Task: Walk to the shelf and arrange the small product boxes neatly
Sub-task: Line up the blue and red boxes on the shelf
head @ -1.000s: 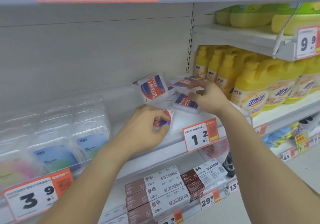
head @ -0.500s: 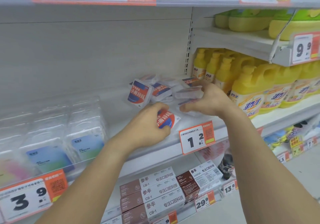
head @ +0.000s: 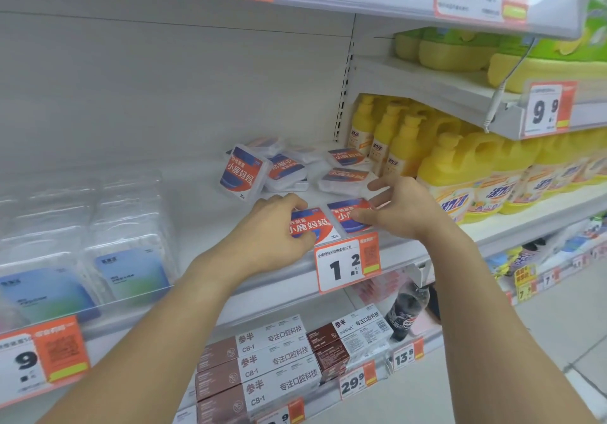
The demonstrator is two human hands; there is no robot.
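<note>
At the shelf's [head: 230, 295] front edge, the left hand [head: 272, 236] grips a small red-and-blue box [head: 312, 225], fingers curled over its left end and thumb beneath. Just beside it, the right hand [head: 404, 206] pinches a second box [head: 348, 215], thumb on its label and fingers spread behind, hiding its right side. More boxes [head: 285, 169] lie jumbled near the back; their rear ones blur together.

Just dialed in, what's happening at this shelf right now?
A person is tidying small red-and-blue labelled plastic boxes on a white shelf. The left hand holds one front box at the shelf edge, and the right hand sets a second box beside it. Several more boxes lie jumbled behind, unsorted.
</note>
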